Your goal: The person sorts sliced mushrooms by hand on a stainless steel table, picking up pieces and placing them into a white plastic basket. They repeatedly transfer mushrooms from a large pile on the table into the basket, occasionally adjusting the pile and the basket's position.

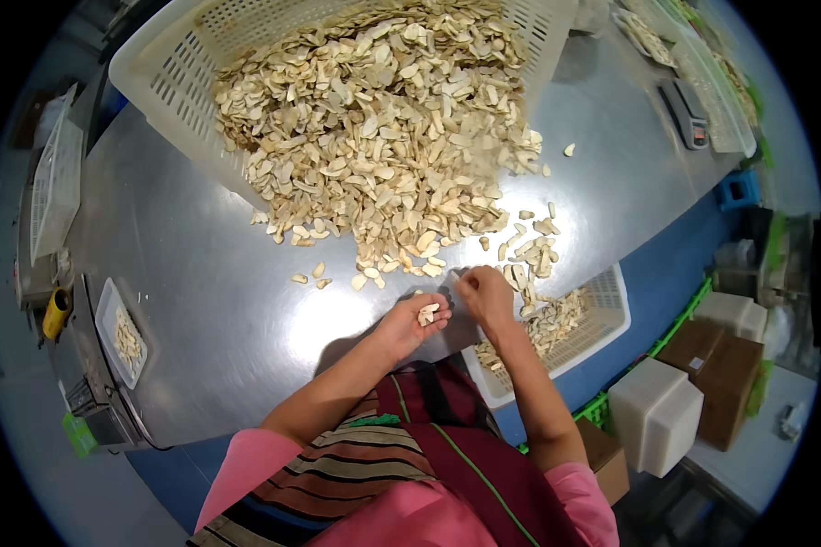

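My left hand (410, 324) is palm up above the near edge of the steel table, with a few pale slices (428, 314), apparently dried mushroom, held in its curled fingers. Just to its right, my right hand (486, 294) points down with its fingers pinched. A thin pale sliver shows at those fingertips, partly hidden. Beyond both hands, a large heap of the same slices (397, 137) spills from a tipped white plastic basket (185, 75) onto the table. Beside my right hand lies a small scatter of darker, thicker pieces (537, 256).
Below my right forearm, a second white basket (616, 308) holds more pieces beyond the table edge. A small white tray (137, 369) of slices lies on the left of the steel table (232, 328). A digital scale (684, 113) stands far right. Cardboard boxes (715, 376) and white foam boxes (657, 414) sit lower right.
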### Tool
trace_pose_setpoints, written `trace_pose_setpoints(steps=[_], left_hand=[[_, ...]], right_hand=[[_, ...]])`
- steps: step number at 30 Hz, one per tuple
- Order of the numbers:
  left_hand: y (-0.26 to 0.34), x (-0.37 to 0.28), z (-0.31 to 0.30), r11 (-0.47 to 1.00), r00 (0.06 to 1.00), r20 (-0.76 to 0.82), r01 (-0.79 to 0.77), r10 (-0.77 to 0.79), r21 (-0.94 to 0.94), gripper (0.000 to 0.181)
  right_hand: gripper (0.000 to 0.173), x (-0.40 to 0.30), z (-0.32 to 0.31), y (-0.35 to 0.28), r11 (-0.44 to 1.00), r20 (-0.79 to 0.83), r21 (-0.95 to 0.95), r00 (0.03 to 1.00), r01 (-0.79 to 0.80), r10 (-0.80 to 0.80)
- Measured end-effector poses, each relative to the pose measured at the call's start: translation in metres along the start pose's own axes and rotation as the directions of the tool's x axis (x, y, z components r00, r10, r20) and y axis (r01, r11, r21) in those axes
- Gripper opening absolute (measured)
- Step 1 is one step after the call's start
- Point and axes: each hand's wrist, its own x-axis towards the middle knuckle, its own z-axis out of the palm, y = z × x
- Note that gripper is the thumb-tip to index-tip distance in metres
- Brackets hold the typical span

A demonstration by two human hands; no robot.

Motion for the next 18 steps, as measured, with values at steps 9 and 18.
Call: trace_pose_setpoints(steps=[9, 18], left_hand=[[0.022, -0.013, -0.025, 0.988, 0.996, -0.081, 0.033, -0.045, -0.148, 0.025], [0.016, -0.020, -0.012, 0.977, 0.989, -0.147, 0.053, -0.022, 0.209, 0.011]], right_hand=[[0.012, 0.013, 0.032, -0.026, 0.907, -0.144, -0.226, 0.909, 0.356, -0.392], [0.006, 0.004, 0.001, 0.010, 0.904, -0.391, -0.352, 0.839, 0.242, -0.377]])
